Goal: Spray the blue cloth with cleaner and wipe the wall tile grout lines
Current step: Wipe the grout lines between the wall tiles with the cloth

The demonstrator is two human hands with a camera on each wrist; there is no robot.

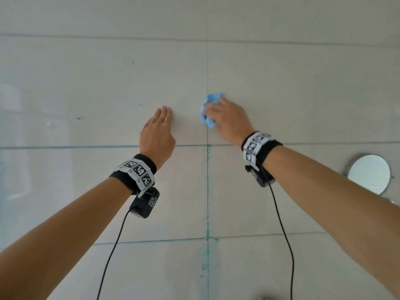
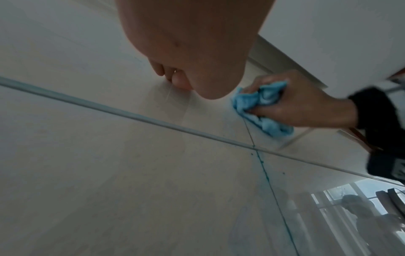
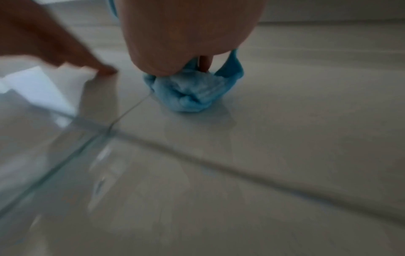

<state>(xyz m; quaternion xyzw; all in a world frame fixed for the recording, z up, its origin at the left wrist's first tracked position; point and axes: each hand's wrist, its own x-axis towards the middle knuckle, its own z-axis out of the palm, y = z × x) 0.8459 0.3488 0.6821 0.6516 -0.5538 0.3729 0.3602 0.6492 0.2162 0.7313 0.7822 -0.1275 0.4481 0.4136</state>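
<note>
The tiled wall point(image 1: 303, 94) carries blue-stained grout lines point(image 1: 207, 191). The left hand point(image 1: 159, 131) braces flat, fingers straight and together. The right hand point(image 1: 229, 120) bunches the blue cloth point(image 1: 207, 113), pressing it onto the vertical seam.

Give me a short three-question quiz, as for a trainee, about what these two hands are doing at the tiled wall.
1. True or false: the right hand holds a bunched blue cloth against the wall.
2. Multiple choice: the left hand is (A) gripping a spray bottle, (B) resting with straight fingers on a wall tile, (C) pinching the cloth.
3. Fill in: the cloth sits on the vertical grout line, whose lower stretch shows ____-coloured staining.

Key: 1 true. 2 B; the fingertips touch the tile to the left of the cloth and hold nothing. 3 blue-green; it shows below the crossing with the horizontal grout line, while the stretch just under the cloth looks plain dark.
</note>
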